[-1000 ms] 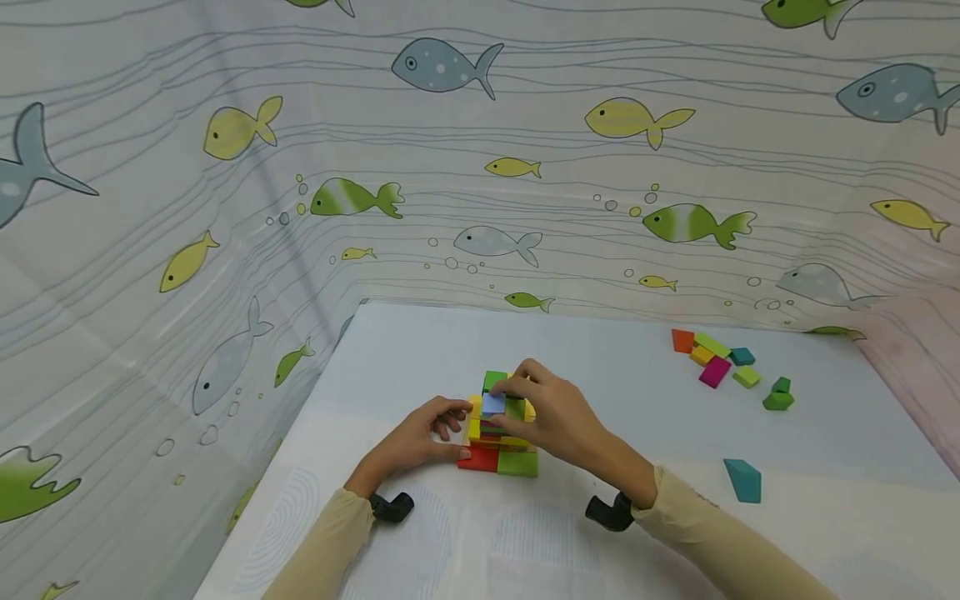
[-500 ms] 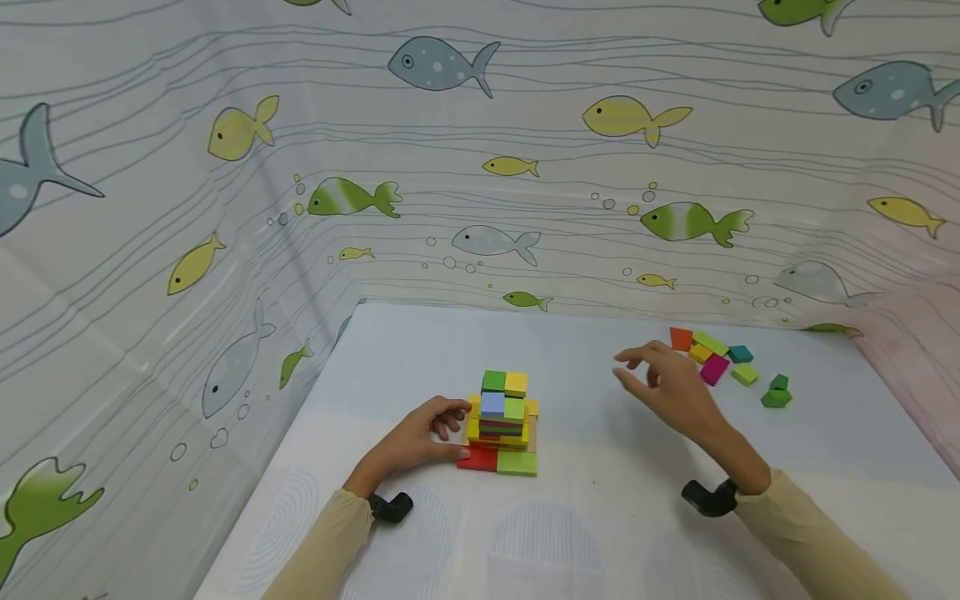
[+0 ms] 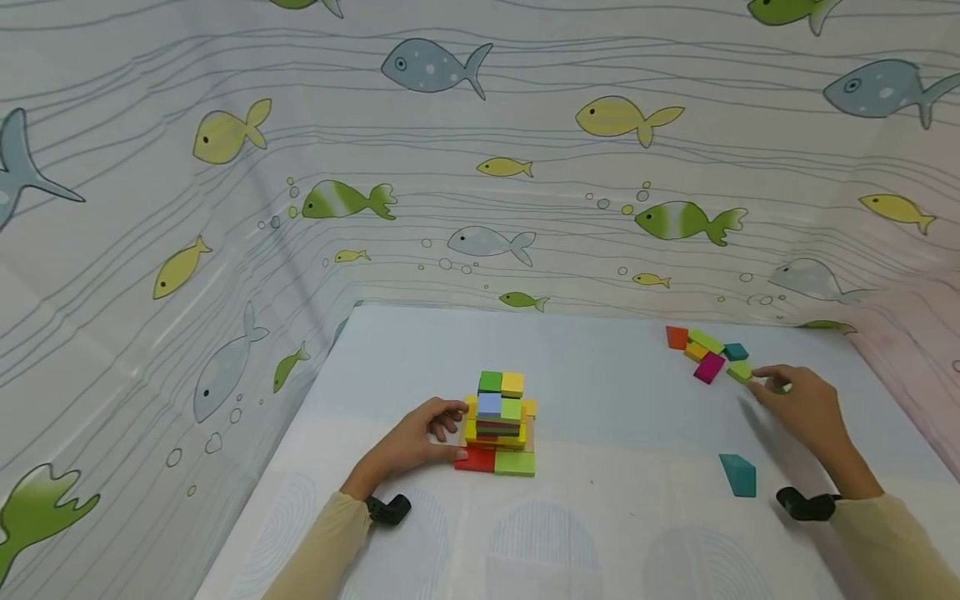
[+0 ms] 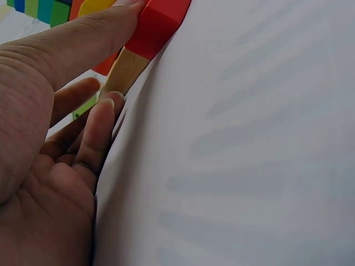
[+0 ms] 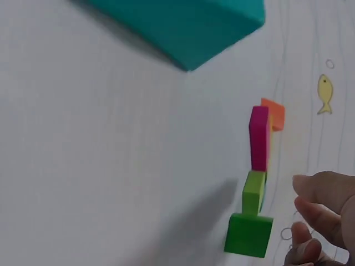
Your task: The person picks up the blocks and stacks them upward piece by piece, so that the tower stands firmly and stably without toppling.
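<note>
Your right hand has moved from the stack of multicoloured rectangular blocks to the small lime-green block towards the tabletop's far right corner. Your thumb and forefinger are parted there; you cannot tell whether they touch it. Beside it lies a magenta rectangular block; a teal four-sided block sits nearer the tabletop's near edge. Your left hand, fingers loosely bent, rests its thumb on the red rectangular block at the stack's near left corner.
</note>
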`<state>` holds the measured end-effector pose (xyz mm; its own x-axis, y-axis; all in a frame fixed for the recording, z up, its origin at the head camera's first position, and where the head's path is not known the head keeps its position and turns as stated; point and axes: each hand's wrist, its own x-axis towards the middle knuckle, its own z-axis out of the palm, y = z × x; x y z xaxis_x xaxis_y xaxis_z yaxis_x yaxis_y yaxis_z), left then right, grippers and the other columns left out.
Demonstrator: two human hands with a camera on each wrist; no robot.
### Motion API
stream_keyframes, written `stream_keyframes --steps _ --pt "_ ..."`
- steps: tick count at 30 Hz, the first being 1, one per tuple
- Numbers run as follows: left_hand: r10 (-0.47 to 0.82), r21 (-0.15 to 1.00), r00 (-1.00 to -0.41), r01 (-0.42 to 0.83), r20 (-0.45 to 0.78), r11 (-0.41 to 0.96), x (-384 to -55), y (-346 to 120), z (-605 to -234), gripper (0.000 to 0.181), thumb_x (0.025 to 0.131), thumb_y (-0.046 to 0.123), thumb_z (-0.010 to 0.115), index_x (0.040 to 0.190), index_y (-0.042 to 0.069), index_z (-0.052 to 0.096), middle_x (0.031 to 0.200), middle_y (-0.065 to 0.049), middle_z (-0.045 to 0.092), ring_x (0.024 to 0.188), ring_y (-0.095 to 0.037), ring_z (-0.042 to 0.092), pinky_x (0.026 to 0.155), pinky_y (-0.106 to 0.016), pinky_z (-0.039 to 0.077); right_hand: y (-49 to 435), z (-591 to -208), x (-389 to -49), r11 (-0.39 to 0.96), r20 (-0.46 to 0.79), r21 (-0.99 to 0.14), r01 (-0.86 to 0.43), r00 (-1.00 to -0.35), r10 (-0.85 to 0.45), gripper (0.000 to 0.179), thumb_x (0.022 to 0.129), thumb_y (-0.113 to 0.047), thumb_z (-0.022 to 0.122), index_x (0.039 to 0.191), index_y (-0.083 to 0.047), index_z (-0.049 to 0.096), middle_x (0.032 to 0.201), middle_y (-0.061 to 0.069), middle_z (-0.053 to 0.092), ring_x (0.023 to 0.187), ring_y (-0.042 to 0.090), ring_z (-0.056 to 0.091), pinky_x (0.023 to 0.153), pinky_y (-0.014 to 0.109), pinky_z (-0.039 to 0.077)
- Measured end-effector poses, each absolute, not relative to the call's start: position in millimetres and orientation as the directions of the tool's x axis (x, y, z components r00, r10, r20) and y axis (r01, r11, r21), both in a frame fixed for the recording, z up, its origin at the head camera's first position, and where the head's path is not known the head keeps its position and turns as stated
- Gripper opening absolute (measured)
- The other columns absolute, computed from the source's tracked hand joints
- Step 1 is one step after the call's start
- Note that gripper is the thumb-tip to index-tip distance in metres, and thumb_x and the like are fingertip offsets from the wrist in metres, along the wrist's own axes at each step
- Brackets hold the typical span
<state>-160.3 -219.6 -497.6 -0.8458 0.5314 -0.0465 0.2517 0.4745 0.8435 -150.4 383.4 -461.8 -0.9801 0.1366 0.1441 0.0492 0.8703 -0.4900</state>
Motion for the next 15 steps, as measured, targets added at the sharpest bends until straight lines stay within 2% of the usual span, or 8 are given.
stream_keyframes --steps 8,15 --pt "0.526 0.856 -0.849 0.228 -0.059 0.465 -159 -220 -496 0.07 0.082 0.035 0.089 0.143 0.026 0.056 0.126 0.001 0.058 0.099 -0.02 0.058 0.087 -0.031 0.05 406 -471 -143 0.878 0.074 -0.452 0.154 -0.975 0.209 0.038 0.094 -0.025 0.073 0.109 0.009 0.067 0.105 0.037 0.055 0.095 0.05 0.049 0.062 0.047 0.04" --pt "0.528 0.856 -0.848 0.23 -0.058 0.463 -160 -221 -496 0.069 0.082 0.034 0.089 0.142 0.028 0.056 0.126 0.001 0.058 0.099 -0.019 0.057 0.087 -0.031 0.049 416 -472 -143 0.867 0.015 -0.459 0.193 -0.974 0.225 0.032 0.095 -0.02 0.07 0.11 0.008 0.064 0.104 0.038 0.061 0.089 0.047 0.056 0.062 0.041 0.04"
